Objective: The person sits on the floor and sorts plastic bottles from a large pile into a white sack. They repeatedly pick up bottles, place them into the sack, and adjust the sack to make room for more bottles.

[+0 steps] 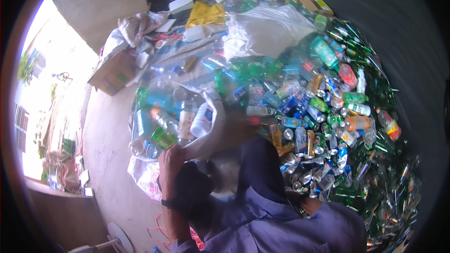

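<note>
My left hand (172,156) grips the near rim of a white woven sack (214,112), whose mouth gapes upward. Inside lie plastic bottles: a white jug (202,119) with a blue label, a clear bottle (186,119) with a pale label, an orange-topped bottle (163,119) and a green piece of plastic (164,137). My right forearm (311,205) passes behind my right knee (260,161). A brown blur just past that knee appears to be my right hand (242,128), between the sack and the heap of bottles and cans; its fingers and any hold are too smeared to make out.
Crushed and whole drink cans (320,144) and bottles spread to my right, with green glass bottles (351,193) along the outer side. Beyond lie a white bag (267,31), a yellow bag (205,14) and cardboard boxes (309,1). A carton (114,72) stands left; a fan (119,237) is lower left.
</note>
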`<state>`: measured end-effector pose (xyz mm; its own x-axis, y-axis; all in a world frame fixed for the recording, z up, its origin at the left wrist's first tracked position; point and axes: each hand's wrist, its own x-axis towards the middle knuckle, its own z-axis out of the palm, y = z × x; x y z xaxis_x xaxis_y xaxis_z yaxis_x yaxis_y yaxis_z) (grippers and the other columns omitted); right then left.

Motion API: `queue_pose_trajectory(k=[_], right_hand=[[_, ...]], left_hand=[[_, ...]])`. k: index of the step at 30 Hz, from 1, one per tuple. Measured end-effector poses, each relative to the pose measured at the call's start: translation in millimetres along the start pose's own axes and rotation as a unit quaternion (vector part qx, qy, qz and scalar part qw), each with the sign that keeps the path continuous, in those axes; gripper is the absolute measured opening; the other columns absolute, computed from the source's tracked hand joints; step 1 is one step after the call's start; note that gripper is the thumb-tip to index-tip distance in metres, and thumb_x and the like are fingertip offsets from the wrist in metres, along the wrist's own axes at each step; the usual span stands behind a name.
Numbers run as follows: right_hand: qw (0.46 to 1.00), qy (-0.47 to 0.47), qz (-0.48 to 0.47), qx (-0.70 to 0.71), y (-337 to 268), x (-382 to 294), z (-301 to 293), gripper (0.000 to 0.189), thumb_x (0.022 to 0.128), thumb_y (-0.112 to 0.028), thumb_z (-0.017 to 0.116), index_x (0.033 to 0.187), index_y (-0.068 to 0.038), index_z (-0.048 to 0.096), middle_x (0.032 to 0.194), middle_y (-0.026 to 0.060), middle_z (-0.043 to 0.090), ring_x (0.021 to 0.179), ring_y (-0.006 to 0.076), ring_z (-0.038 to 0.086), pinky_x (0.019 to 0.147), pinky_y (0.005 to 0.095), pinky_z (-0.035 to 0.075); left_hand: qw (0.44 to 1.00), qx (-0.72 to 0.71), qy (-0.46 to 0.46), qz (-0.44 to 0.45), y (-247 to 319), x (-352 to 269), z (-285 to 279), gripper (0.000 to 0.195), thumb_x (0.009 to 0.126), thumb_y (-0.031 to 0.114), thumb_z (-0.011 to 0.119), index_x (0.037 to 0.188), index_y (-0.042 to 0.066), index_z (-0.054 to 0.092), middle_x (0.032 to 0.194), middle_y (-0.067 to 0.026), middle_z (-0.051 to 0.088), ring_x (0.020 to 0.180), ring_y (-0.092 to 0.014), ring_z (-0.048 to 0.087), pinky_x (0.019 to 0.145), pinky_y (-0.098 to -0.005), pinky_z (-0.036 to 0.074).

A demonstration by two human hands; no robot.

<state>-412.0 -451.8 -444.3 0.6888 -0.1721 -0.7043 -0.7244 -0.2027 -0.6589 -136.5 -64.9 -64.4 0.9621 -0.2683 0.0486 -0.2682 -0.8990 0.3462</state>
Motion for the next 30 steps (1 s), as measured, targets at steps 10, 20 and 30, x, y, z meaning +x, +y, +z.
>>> queue_pose_trajectory(k=[10, 20, 30], right_hand=[[0.999, -0.025, -0.021, -0.021, -29, 8, 6, 0.018, 0.089, -0.02, 0.065, 0.089, -0.003, 0.07, 0.079, 0.0071, 0.07, 0.071, 0.0203, 0.069, 0.062, 0.0329, 0.055], [0.977, -0.1, -0.137, -0.13, -112, -14, -98, 0.02, 0.09, -0.021, 0.065, 0.091, -0.001, 0.07, 0.084, 0.0074, 0.071, 0.076, 0.0191, 0.07, 0.065, 0.0315, 0.055], [0.968, 0.028, -0.198, 0.152, -343, -64, -128, 0.03, 0.098, -0.028, 0.062, 0.109, 0.0, 0.067, 0.092, 0.0058, 0.07, 0.077, 0.0123, 0.067, 0.066, 0.0251, 0.053]], left_hand=[[1.0, -0.012, -0.016, 0.01, -4, -5, -2, 0.022, 0.087, 0.025, 0.063, 0.088, 0.004, 0.07, 0.091, -0.0183, 0.068, 0.086, -0.039, 0.066, 0.077, -0.0472, 0.052], [0.999, -0.014, -0.011, 0.048, -20, -8, 6, 0.013, 0.088, 0.018, 0.062, 0.085, 0.006, 0.065, 0.08, -0.0156, 0.062, 0.081, -0.037, 0.066, 0.07, -0.0463, 0.053], [0.998, -0.014, -0.043, 0.044, -23, -15, 1, 0.018, 0.089, 0.021, 0.061, 0.083, 0.005, 0.065, 0.081, -0.0175, 0.065, 0.078, -0.039, 0.065, 0.068, -0.048, 0.052]])
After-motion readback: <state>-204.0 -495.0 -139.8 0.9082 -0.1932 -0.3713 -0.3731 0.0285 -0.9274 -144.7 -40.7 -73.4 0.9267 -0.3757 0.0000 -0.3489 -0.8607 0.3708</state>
